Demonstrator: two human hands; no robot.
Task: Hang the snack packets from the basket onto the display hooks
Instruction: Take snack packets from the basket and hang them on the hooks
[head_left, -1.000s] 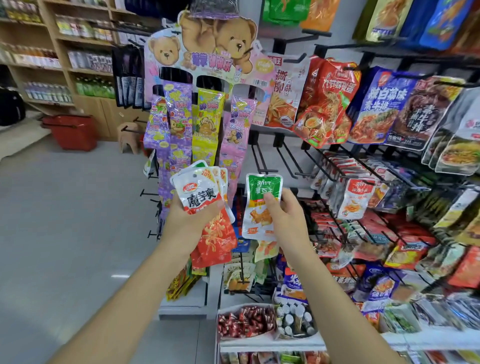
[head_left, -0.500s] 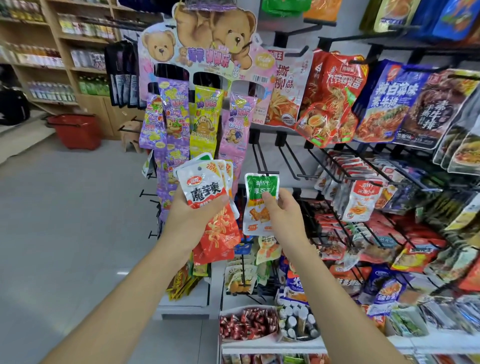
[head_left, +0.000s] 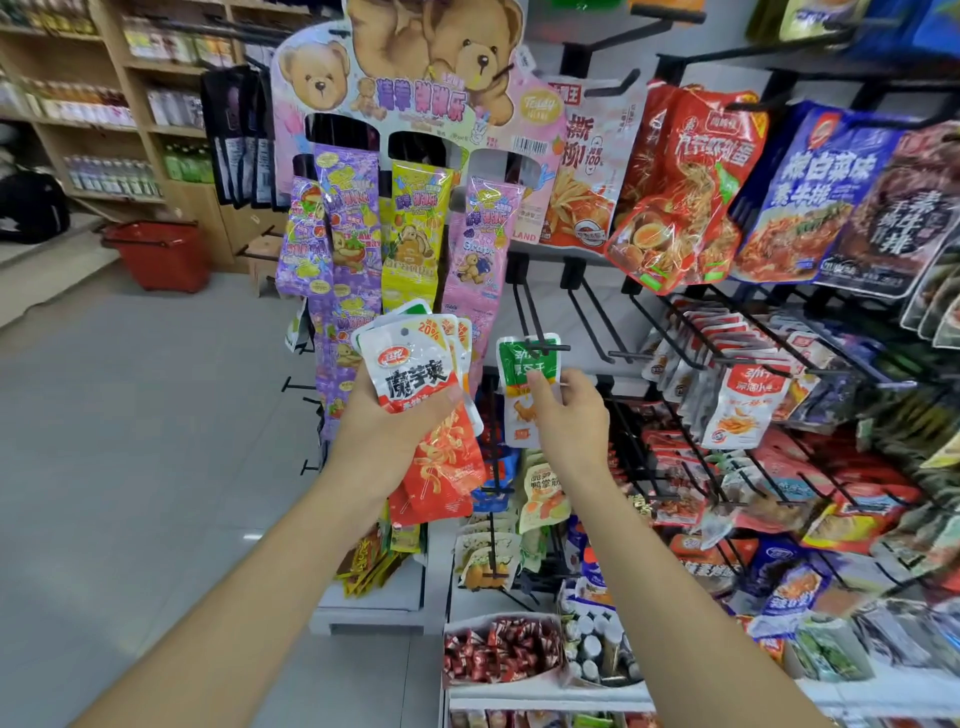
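The right grip (head_left: 571, 421) pinches a small green-topped packet (head_left: 519, 364) just right of the frame's centre, thumb on the front and fingers curled behind its right edge. The packet hangs upright with its top against the tip of a black wire hook (head_left: 529, 306). The hook's short crossbar lies across the green band, but I cannot tell whether the prongs already pass through the packet's hole. Just to the left, the left grip (head_left: 395, 431) holds a fanned bunch of packets (head_left: 415, 376). The front one is white above and red-orange below, with the thumb pressed across its face, and the others peek out behind it at the top. Behind this bunch, in the upper middle of the frame, stands a bear display card (head_left: 415, 62) with purple, yellow and pink candy strips (head_left: 410, 228) hanging from it. A second bare hook (head_left: 592, 317) juts out just right of the first. Further right, more hooks carry rows of white-and-orange packets (head_left: 743, 400), with large red and blue bags above them. At middle left, a red basket (head_left: 161, 254) sits on the grey floor (head_left: 130, 467), well apart from both arms, near the wooden shelves (head_left: 109, 57).
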